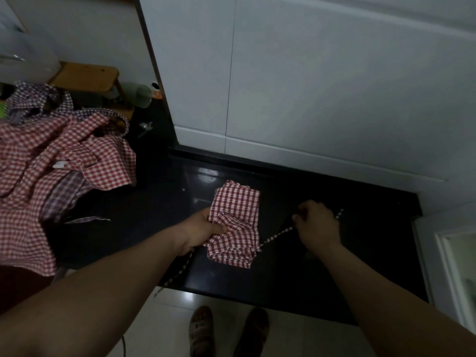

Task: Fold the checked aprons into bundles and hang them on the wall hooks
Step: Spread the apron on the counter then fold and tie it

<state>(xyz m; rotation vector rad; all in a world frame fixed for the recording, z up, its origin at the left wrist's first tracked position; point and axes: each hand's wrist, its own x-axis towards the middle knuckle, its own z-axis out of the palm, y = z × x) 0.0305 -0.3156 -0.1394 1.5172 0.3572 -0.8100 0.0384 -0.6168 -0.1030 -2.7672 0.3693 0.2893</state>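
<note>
A folded red-and-white checked apron (235,222) lies on the black countertop (347,243) in the middle of the view. My left hand (203,231) grips its left edge, thumb pressed on top of the cloth. My right hand (315,222) pinches the apron's checked tie strap (277,235), which runs taut from the bundle's lower right corner up to my fingers. A second strap (177,273) hangs off the counter's front edge under my left wrist.
A heap of unfolded red and purplish checked aprons (59,161) fills the counter's left side. Behind it stand a wooden stool (87,76) and a green cup (140,95). White cabinet doors (309,86) rise behind the counter. My sandalled feet (226,331) stand on pale floor tiles.
</note>
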